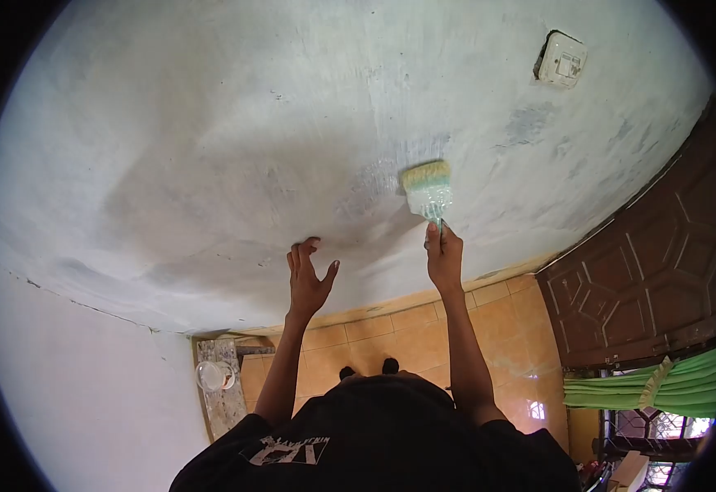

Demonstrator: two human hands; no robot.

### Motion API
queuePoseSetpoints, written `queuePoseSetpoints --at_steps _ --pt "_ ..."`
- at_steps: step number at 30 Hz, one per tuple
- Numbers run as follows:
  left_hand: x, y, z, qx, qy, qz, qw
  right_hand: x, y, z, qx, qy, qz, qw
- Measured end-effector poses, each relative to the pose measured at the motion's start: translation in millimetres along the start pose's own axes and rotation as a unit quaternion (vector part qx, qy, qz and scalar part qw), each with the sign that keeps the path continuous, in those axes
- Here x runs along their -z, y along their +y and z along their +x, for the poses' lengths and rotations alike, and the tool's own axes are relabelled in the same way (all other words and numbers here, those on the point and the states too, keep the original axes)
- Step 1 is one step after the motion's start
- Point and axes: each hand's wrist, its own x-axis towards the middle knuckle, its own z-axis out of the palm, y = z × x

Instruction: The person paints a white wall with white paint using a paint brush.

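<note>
My right hand (443, 252) is closed round the handle of a wide paintbrush (428, 187). The brush points up the wall, its pale yellow bristles at the wall surface and its lower part smeared with white and green paint. To its left, my left hand (310, 279) is raised before the wall (235, 164), fingers curved and thumb apart, with nothing in it. The wall is whitish and streaky, with grey patches near the brush and farther right. My shadow falls across its middle.
A white switch (562, 61) sits high on the right of the wall. A brown panelled door (637, 271) and a green curtain (670, 385) are at right. At lower left, a plastic tub (213, 376) stands on a paint-spattered bench (225, 407). Orange tiles (399, 332) cover the floor.
</note>
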Motion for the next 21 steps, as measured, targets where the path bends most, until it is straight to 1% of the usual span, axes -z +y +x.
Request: queuePoseSetpoints --at_steps 3,6,7,10,11,12,14,15,18,19,21 --pt "0.7 2.0 0.3 0.011 -0.007 -0.012 1.0 10.9 -42.3 23.4 0.01 -0.013 -0.013 1.0" --pt "-0.8 -6.7 -0.8 0.006 -0.029 0.005 1.0 4.7 -47.2 48.6 0.036 -0.013 0.002 0.999" --pt "-0.3 -6.8 -0.2 0.004 -0.032 0.004 0.999 -0.9 -31.9 48.1 0.02 -0.006 0.001 1.0" --pt "2.9 -2.6 0.3 0.001 -0.025 -0.008 1.0 -5.9 7.4 24.7 -0.061 -0.025 0.056 0.996" --pt "4.3 2.3 0.5 -0.002 -0.018 -0.019 1.0 -8.4 17.6 13.8 -0.01 -0.015 0.082 0.997" --pt "5.8 4.8 0.9 -0.006 -0.011 -0.029 1.0 -6.4 15.1 5.7 -0.015 -0.013 0.07 0.997" --pt "4.9 -0.4 2.3 -0.01 -0.014 -0.005 1.0 0.4 -0.3 1.1 -0.022 -0.005 0.047 0.999" --pt "4.0 -2.0 -0.5 -0.01 -0.02 0.006 1.0 0.8 -11.2 4.3 -0.014 -0.004 0.074 0.997" --pt "2.1 -1.7 -0.7 0.002 -0.017 -0.008 1.0 -1.1 -49.9 27.0 0.016 -0.023 0.014 1.0" --pt "2.6 -1.2 -0.5 -0.004 -0.019 -0.007 1.0 -5.3 -45.8 33.9 0.002 -0.04 0.016 0.999" --pt "5.6 -0.2 -0.1 -0.014 -0.02 -0.004 1.0 -12.5 -28.8 30.0 0.006 -0.014 0.012 1.0"
